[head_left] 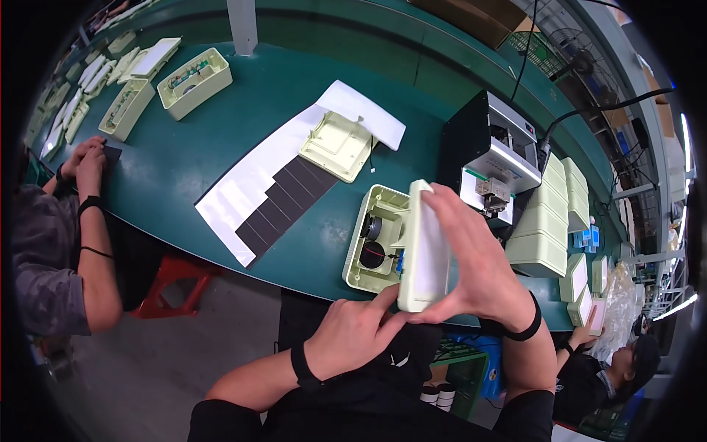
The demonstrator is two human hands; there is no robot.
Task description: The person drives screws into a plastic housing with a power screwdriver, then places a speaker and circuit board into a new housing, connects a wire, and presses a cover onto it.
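Note:
Tilted up on edge, a pale green plastic cover (pixel 414 239) with a white inset panel is in both hands. My right hand (pixel 482 265) spans it from the top end to the bottom end, fingers and thumb wrapped round. At its lower corner my left hand (pixel 350 339) pinches the edge with thumb and forefinger. Partly behind the cover lies a matching open box (pixel 357 254) on the bench; round black parts, thin wires and a small blue piece show inside. The cover hides the box's right part.
Beyond the box, another cover (pixel 335 147) rests on a white sheet (pixel 228 214) with black foam-like strips (pixel 283 195). A black-and-silver machine (pixel 497 147) stands right, beside stacked pale boxes (pixel 541 221). Open boxes (pixel 195 82) sit far left. Co-workers sit left (pixel 55 258) and right (pixel 607 372).

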